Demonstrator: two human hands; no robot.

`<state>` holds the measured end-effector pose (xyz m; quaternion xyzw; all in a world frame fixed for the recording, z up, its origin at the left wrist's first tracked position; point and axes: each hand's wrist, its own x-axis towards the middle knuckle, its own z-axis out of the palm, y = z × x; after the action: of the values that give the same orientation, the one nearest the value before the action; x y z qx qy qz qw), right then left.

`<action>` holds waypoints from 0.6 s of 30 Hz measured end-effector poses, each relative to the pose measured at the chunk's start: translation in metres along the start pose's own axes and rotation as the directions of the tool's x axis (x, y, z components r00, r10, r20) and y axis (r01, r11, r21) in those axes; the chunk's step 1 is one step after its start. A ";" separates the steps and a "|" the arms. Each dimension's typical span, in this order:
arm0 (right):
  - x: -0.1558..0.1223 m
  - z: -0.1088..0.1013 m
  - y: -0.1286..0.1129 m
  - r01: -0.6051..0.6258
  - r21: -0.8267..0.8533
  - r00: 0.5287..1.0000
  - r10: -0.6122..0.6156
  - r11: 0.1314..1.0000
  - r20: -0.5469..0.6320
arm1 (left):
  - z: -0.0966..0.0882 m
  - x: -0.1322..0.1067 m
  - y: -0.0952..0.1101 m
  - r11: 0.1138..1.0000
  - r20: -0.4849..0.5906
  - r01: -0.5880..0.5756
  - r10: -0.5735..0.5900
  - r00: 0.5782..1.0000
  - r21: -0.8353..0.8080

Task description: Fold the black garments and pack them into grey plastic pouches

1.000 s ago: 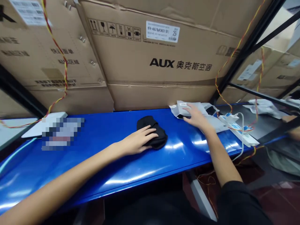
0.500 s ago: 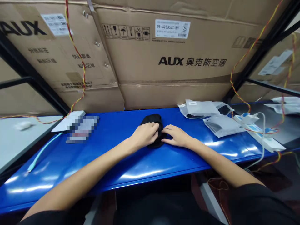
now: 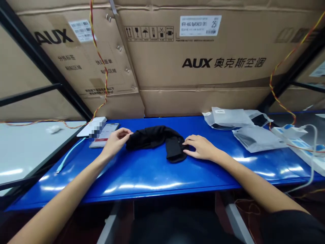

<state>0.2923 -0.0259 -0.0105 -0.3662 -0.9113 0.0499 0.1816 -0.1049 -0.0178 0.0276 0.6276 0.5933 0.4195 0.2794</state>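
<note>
A long, soft black cloth (image 3: 149,137) lies stretched in a bent strip across the blue table, its right part folded over on itself. It looks like a sock or sleeve; I cannot tell which. My left hand (image 3: 118,140) pinches the left end between thumb and fingertips. At the folded right end, my right hand (image 3: 199,146) rests on the table with thumb and fingers closed on the cloth's edge.
The blue tabletop (image 3: 152,173) has a phone (image 3: 108,134) and a white box (image 3: 88,128) with a pale green cable (image 3: 69,154) at left. Frosted plastic bags (image 3: 256,138) and a white power strip (image 3: 302,145) lie right. Cardboard (image 3: 215,78) stands behind.
My left hand has moved left, drawing one end of the bunched black cloth out into a long strip. My right hand stays at the right end. The view has shifted left.
</note>
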 end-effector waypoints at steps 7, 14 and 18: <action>0.014 -0.001 -0.034 -0.198 0.021 0.980 0.199 0.980 -0.025 | 0.036 -0.026 0.016 0.857 0.387 -0.347 0.192 0.902 0.382; 0.005 -0.009 -0.031 -0.227 -0.107 0.966 0.237 0.968 0.099 | 0.008 -0.003 0.047 0.855 0.311 -0.347 0.233 0.921 0.387; -0.002 -0.026 0.008 -0.222 -0.201 0.959 0.251 0.954 0.132 | -0.017 0.054 0.053 0.981 0.249 -0.090 0.045 0.967 0.173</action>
<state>0.3089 -0.0226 0.0116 -0.4829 -0.8729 0.0152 0.0678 -0.0956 0.0253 0.0920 0.7174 0.5687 0.2922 0.2768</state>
